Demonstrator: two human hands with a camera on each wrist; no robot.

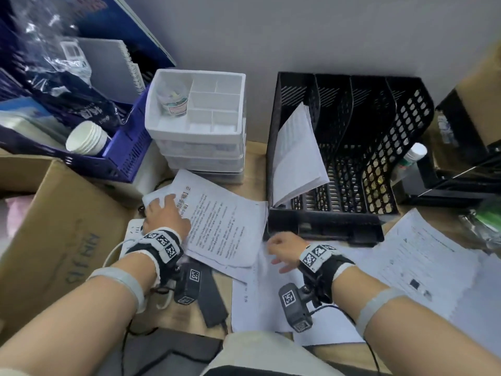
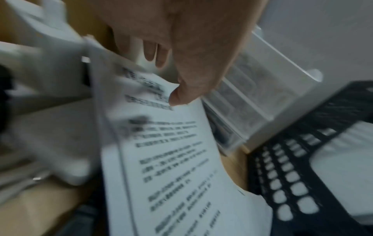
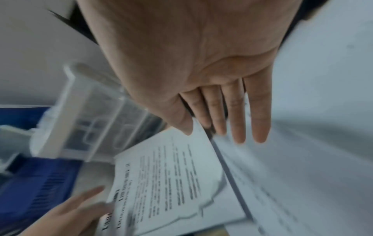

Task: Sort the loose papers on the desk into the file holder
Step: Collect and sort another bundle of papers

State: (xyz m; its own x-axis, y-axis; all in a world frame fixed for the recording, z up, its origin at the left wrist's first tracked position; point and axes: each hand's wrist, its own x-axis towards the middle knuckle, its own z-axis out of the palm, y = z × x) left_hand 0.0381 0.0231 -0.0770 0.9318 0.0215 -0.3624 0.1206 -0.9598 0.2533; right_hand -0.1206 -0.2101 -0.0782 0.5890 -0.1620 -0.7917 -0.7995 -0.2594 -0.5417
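A stack of printed papers lies on the desk left of the black mesh file holder. My left hand pinches the stack's far left corner, thumb on top and fingers behind the edge. My right hand is flat with straight fingers at the stack's right edge, over other white sheets. One paper bundle leans in the holder's leftmost slot. More loose sheets lie at the right.
A white drawer organiser stands just behind the stack, with a blue basket to its left. A cardboard box fills the left side. A white power strip and black adapter lie near my left wrist.
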